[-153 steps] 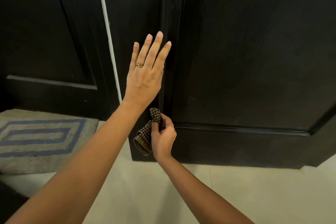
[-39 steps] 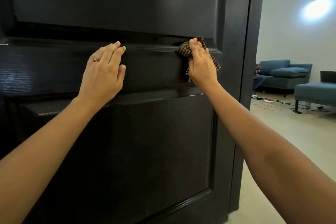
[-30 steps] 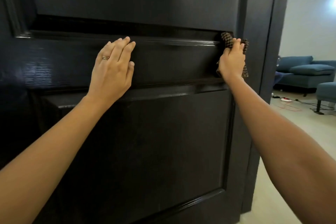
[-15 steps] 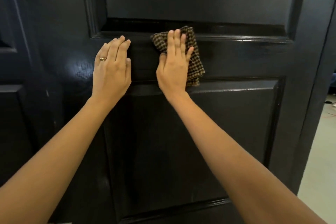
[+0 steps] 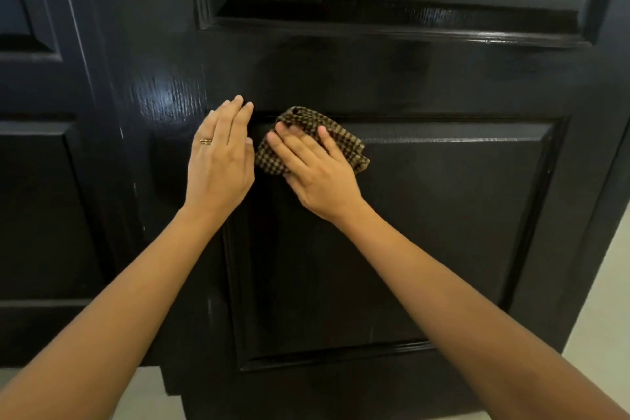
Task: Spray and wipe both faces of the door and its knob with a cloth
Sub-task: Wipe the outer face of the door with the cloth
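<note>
Head view is nearly filled by the glossy black door [image 5: 426, 78], its sunken lower panel [image 5: 409, 232] straight ahead. Pale floor [image 5: 600, 317] shows past the door's right edge. The left hand [image 5: 220, 160] lies flat on the door at that panel's upper left corner, fingers straight and together, holding nothing. Just beside it, the right hand [image 5: 317, 174], fingers straight and slightly spread, presses the checked cloth [image 5: 344, 140] against the door along the panel's top edge. A gold ring [image 5: 206, 141] sits on one left finger.

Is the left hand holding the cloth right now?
No, the right hand presses the cloth against the door; the left hand rests flat beside it.
</note>
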